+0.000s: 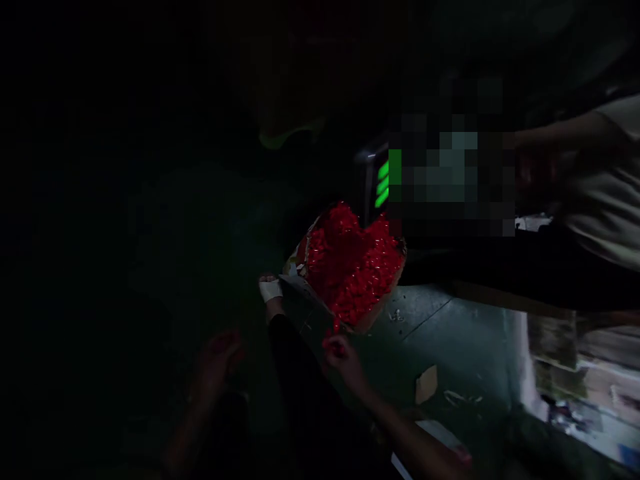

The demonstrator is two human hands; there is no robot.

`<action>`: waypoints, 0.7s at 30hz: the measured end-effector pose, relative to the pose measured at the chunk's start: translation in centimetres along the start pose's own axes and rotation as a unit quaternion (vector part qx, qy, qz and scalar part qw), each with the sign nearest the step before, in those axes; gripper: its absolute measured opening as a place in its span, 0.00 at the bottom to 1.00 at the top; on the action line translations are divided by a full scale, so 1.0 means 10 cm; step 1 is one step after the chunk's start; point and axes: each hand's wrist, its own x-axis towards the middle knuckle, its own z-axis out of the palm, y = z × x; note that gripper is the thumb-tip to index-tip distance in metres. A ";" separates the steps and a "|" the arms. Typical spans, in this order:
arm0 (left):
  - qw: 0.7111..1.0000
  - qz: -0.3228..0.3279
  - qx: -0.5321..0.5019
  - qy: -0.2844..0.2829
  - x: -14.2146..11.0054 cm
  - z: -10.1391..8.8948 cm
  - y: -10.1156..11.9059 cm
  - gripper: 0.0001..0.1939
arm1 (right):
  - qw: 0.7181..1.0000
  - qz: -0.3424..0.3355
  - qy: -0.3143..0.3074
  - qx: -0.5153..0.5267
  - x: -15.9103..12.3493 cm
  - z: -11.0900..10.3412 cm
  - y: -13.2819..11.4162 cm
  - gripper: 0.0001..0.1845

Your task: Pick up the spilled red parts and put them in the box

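Note:
The view is very dark. A cardboard box (pixel 374 319) heaped with small red pieces (pixel 353 257) lies tilted on the floor. My right hand (pixel 345 360) is just below the box's near edge, its fingertips pinched on a few red pieces. My left hand (pixel 217 360) hovers to the left in shadow, apart from the box, fingers loosely curled; whether it holds anything is hidden by the dark. A foot with a white strap (pixel 271 289) touches the box's left corner, with a dark trouser leg (pixel 300 380) running down between my hands.
A grey-green floor (pixel 450 333) holds a cardboard scrap (pixel 427 384) and small litter. Behind the box a device shows green lit bars (pixel 384 181). Another person in a light shirt (pixel 605 193) stands at the right, one arm (pixel 555 137) reaching left.

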 end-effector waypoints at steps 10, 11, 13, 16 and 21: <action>0.965 0.174 0.118 -0.154 -2.22 1.58 0.95 0.32 | 0.957 -0.005 0.228 0.178 0.03 -1.16 -0.55 0.25; 0.959 0.184 0.123 -0.177 -2.34 1.79 1.00 0.34 | 0.953 -0.024 0.242 0.183 0.16 -1.25 -0.65 0.26; 0.949 0.190 0.129 -0.216 -2.49 2.18 1.03 0.38 | 0.943 -0.052 0.258 0.203 0.42 -1.40 -0.84 0.30; 0.945 0.187 0.143 -0.225 -2.52 2.62 0.94 0.41 | 0.934 -0.060 0.269 0.227 0.65 -1.52 -0.98 0.32; 0.909 0.234 0.305 -0.161 -2.36 2.72 0.58 0.35 | 0.962 -0.076 0.150 0.213 0.33 -1.65 -0.61 0.22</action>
